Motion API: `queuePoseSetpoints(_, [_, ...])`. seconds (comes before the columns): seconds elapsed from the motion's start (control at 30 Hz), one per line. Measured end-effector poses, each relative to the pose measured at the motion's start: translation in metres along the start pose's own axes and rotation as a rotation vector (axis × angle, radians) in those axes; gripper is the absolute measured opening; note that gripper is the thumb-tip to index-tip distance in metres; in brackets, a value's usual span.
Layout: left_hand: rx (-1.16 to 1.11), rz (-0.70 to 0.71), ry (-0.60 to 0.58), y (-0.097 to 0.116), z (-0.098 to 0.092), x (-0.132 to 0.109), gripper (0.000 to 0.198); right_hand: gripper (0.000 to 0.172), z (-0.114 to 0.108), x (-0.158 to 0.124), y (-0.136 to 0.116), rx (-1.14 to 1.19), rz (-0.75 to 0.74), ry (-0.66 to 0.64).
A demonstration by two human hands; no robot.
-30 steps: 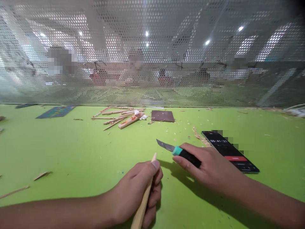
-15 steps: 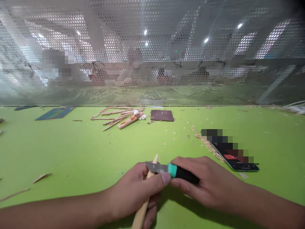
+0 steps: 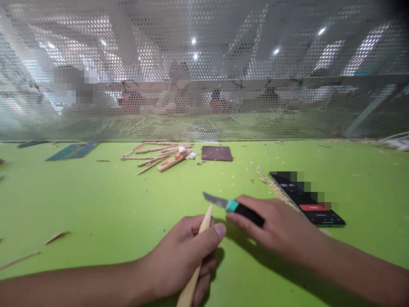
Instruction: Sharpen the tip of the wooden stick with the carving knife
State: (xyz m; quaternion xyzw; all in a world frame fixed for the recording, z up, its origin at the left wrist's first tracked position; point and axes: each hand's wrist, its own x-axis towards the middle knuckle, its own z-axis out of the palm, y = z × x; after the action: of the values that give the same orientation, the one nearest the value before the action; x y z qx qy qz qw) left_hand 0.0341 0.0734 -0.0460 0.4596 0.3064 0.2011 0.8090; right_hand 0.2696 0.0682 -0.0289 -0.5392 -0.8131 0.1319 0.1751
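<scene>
While left hand (image 3: pixel 183 256) grips stick (image 3: pixel 195 266), right hand (image 3: pixel 276 228) angles knife (image 3: pixel 234 207).

phone (image 3: pixel 311 204) | lying on green table (image 3: pixel 96 200), screen showing white timer digits reading "00:41", following digits pixelated and unreadable | red bar under digits carrying no legible wording | card (image 3: pixel 73 151) at far left showing coloured print, too blurred to read | nothing else displaying readable text
</scene>
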Motion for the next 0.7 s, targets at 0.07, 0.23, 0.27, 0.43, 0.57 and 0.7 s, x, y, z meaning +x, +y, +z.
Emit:
queuePoseSetpoints(0.07, [-0.006,0.0,0.02,-0.001,0.0,0.0,0.053,0.051,-0.003,0.006,0.01,-0.064,0.063,0.088])
queuePoseSetpoints(0.23, [-0.019,-0.013,-0.011,-0.004,-0.005,0.0,0.057,0.049,-0.007,0.008,0.015,0.002,0.039,0.045])
queuePoseSetpoints(0.27, [-0.014,-0.016,-0.023,-0.005,-0.006,0.0,0.059,0.049,-0.007,0.006,0.013,0.018,0.009,0.023])
queuePoseSetpoints(0.43, [-0.044,-0.016,-0.045,-0.005,-0.008,0.001,0.057,0.046,-0.001,-0.003,0.002,0.07,-0.149,-0.047])
queuePoseSetpoints(0.57, [-0.043,-0.01,-0.073,-0.006,-0.008,0.0,0.059,0.047,-0.001,-0.003,-0.003,0.124,-0.207,-0.07])
queuePoseSetpoints(0.7, [-0.033,-0.028,-0.09,-0.004,-0.009,-0.001,0.06,0.047,0.0,-0.004,-0.004,0.113,-0.219,-0.052])
